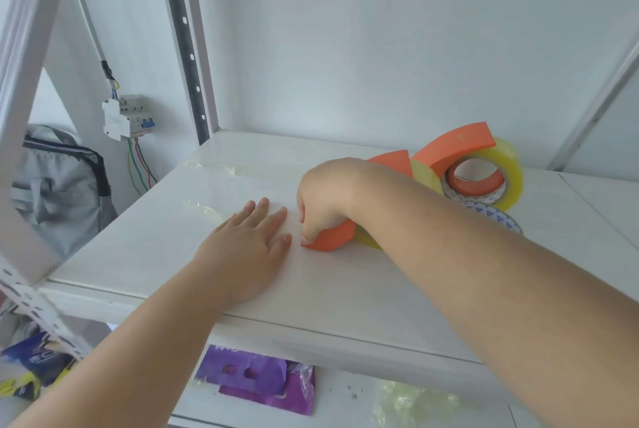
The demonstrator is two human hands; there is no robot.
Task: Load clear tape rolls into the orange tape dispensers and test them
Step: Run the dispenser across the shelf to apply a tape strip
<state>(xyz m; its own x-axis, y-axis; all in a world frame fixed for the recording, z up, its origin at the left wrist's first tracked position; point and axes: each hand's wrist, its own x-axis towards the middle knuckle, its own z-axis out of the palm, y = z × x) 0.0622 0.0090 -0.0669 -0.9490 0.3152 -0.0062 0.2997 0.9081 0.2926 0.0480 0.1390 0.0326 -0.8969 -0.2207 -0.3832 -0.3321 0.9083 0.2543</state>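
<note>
My right hand [326,197] grips an orange tape dispenser [333,237] loaded with a clear yellowish tape roll, its front end pressed down on the white shelf [345,282]. My left hand [249,237] lies flat and open on the shelf just left of it, fingers spread. A strip of clear tape [211,211] lies stuck on the shelf beyond my left hand. Behind my right wrist stands a second orange dispenser [456,140] holding a clear tape roll [508,175]. A bare cardboard core [498,218] lies beside it.
A white slotted upright [188,43] stands at the shelf's back left corner. A grey bag [55,185] and a breaker box [126,116] are on the left. Purple packaging [259,382] and crumpled clear tape [415,403] lie on the lower shelf.
</note>
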